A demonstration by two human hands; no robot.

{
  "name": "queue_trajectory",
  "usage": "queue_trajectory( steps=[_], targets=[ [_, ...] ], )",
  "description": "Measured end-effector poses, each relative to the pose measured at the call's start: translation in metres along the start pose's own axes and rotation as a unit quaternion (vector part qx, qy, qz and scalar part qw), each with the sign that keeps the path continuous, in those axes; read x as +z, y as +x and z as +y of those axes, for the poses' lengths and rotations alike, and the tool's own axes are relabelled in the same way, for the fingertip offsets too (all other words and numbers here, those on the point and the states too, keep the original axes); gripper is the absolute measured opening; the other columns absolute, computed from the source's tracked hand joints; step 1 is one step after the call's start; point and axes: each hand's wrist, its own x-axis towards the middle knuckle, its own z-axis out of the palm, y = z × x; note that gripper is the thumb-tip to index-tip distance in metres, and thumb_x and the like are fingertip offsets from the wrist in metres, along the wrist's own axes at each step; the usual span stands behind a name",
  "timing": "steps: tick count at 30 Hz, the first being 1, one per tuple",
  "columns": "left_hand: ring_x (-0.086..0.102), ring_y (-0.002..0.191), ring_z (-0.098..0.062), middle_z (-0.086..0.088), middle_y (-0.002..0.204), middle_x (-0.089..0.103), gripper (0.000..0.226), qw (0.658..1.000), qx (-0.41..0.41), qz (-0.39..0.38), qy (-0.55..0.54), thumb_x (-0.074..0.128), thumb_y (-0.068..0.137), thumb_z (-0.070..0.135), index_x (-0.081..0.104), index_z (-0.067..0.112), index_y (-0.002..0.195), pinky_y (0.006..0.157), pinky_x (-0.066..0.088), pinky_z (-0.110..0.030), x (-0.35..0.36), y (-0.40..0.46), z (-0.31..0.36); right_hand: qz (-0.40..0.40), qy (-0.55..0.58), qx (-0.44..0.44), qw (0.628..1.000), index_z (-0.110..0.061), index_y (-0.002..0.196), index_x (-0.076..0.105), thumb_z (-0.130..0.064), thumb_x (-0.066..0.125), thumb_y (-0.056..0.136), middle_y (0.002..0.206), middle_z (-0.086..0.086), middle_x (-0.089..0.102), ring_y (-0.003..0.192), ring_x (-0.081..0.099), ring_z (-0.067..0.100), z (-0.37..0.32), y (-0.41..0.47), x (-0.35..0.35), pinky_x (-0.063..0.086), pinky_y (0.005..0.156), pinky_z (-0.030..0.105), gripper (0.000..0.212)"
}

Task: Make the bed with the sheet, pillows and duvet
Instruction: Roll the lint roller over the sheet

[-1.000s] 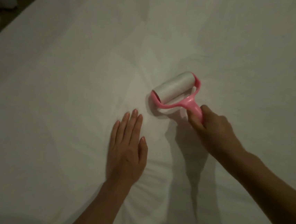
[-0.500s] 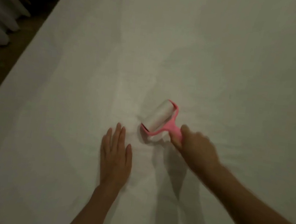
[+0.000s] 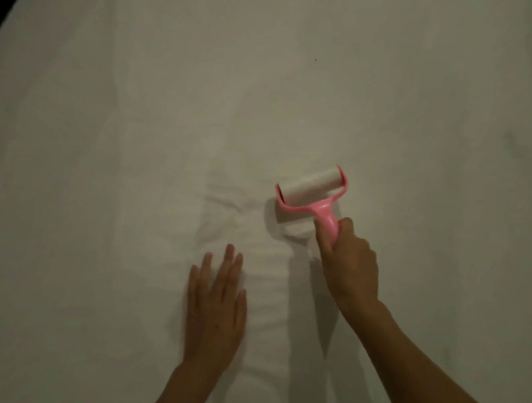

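We press our flat left hand (image 3: 215, 307) on the sheet (image 3: 135, 123) while our right hand (image 3: 348, 264) grips the lint roller (image 3: 313, 189), its drum lying eight-to-two at one o'clock from the left hand.

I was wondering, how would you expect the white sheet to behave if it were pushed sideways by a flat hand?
The sheet is probably floppy: it already bunches into ridges between the left hand and the lint roller. It would likely slide and wrinkle rather than move as one piece, which may be why the left hand presses it flat.
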Motion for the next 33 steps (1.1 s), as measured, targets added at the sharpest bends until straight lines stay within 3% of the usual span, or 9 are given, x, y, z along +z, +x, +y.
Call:
queue_trajectory(
  steps=[4, 8, 12, 14, 18, 21, 24, 29, 33],
  targets=[
    [0.024, 0.143, -0.028, -0.004, 0.156, 0.027, 0.053, 0.997, 0.059, -0.041, 0.000, 0.035, 0.094, 0.025, 0.039, 0.011, 0.145, 0.113, 0.022, -0.049, 0.027, 0.029, 0.038, -0.050, 0.013, 0.042, 0.998, -0.013, 0.097, 0.047, -0.052, 0.031, 0.097, 0.091, 0.016, 0.064, 0.083, 0.062, 0.037, 0.022, 0.014, 0.019, 0.052, 0.075, 0.047, 0.042],
    [0.023, 0.144, -0.025, -0.002, 0.155, 0.028, 0.052, 0.998, 0.058, -0.038, 0.008, 0.035, 0.095, 0.024, 0.038, 0.012, 0.145, 0.114, 0.024, -0.049, 0.043, 0.030, 0.045, -0.104, 0.044, 0.038, 0.993, -0.014, 0.094, 0.052, -0.055, 0.032, 0.097, 0.088, 0.013, 0.063, 0.081, 0.063, 0.034, 0.007, 0.045, -0.009, 0.054, 0.075, 0.043, 0.046],
    [0.026, 0.143, -0.024, 0.001, 0.154, 0.030, 0.055, 0.998, 0.061, -0.001, 0.005, 0.040, 0.088, 0.023, 0.042, 0.014, 0.143, 0.114, 0.024, -0.049, 0.053, 0.029, 0.042, -0.008, 0.086, 0.013, 0.996, -0.016, 0.089, 0.050, -0.056, 0.028, 0.097, 0.076, 0.001, 0.055, 0.066, 0.056, 0.019, 0.002, 0.068, -0.038, 0.047, 0.060, 0.034, 0.046],
    [0.028, 0.142, -0.023, 0.001, 0.154, 0.032, 0.057, 0.998, 0.065, 0.011, -0.003, 0.040, 0.087, 0.023, 0.041, 0.016, 0.143, 0.113, 0.025, -0.048, 0.061, 0.030, 0.039, 0.009, 0.055, 0.022, 0.998, -0.013, 0.099, 0.049, -0.054, 0.028, 0.098, 0.083, 0.005, 0.056, 0.073, 0.054, 0.023, 0.007, 0.077, -0.026, 0.043, 0.064, 0.034, 0.047],
    [0.029, 0.141, -0.022, 0.002, 0.151, 0.036, 0.053, 0.998, 0.055, 0.031, -0.006, 0.032, 0.090, 0.027, 0.040, 0.018, 0.142, 0.114, 0.023, -0.045, 0.075, 0.033, 0.035, -0.062, 0.015, 0.046, 0.997, -0.014, 0.099, 0.047, -0.051, 0.031, 0.098, 0.095, 0.012, 0.061, 0.085, 0.059, 0.031, 0.018, 0.101, 0.005, 0.048, 0.073, 0.038, 0.040],
    [0.030, 0.141, -0.022, 0.002, 0.150, 0.037, 0.055, 0.997, 0.066, 0.038, 0.002, 0.037, 0.086, 0.025, 0.040, 0.017, 0.141, 0.115, 0.020, -0.044, 0.077, 0.034, 0.036, -0.090, -0.038, 0.015, 0.995, -0.012, 0.105, 0.050, -0.048, 0.034, 0.098, 0.105, 0.017, 0.060, 0.093, 0.059, 0.037, 0.012, 0.130, -0.008, 0.042, 0.072, 0.035, 0.040],
    [0.032, 0.140, -0.023, 0.001, 0.150, 0.038, 0.056, 0.997, 0.069, 0.037, -0.006, 0.038, 0.085, 0.022, 0.044, 0.015, 0.140, 0.115, 0.020, -0.045, 0.075, 0.034, 0.038, -0.120, 0.018, 0.018, 0.992, -0.010, 0.105, 0.052, -0.044, 0.032, 0.099, 0.108, 0.022, 0.060, 0.096, 0.061, 0.037, -0.004, 0.146, -0.035, 0.048, 0.083, 0.041, 0.040],
    [0.035, 0.138, -0.026, -0.001, 0.148, 0.042, 0.051, 0.997, 0.065, 0.031, 0.000, 0.037, 0.089, 0.022, 0.050, 0.012, 0.138, 0.115, 0.021, -0.047, 0.060, 0.032, 0.045, -0.113, 0.029, 0.049, 0.992, -0.010, 0.102, 0.053, -0.050, 0.032, 0.097, 0.102, 0.018, 0.062, 0.085, 0.060, 0.033, 0.035, 0.071, -0.028, 0.051, 0.078, 0.041, 0.045],
    [0.034, 0.138, -0.029, -0.005, 0.150, 0.039, 0.049, 0.997, 0.064, -0.022, 0.036, 0.034, 0.093, 0.023, 0.046, 0.010, 0.139, 0.115, 0.018, -0.048, 0.046, 0.026, 0.048, -0.115, 0.003, 0.097, 0.989, -0.008, 0.107, 0.053, -0.051, 0.032, 0.098, 0.106, 0.020, 0.061, 0.095, 0.058, 0.037, 0.096, -0.046, -0.027, 0.040, 0.075, 0.036, 0.049]
  ],
)
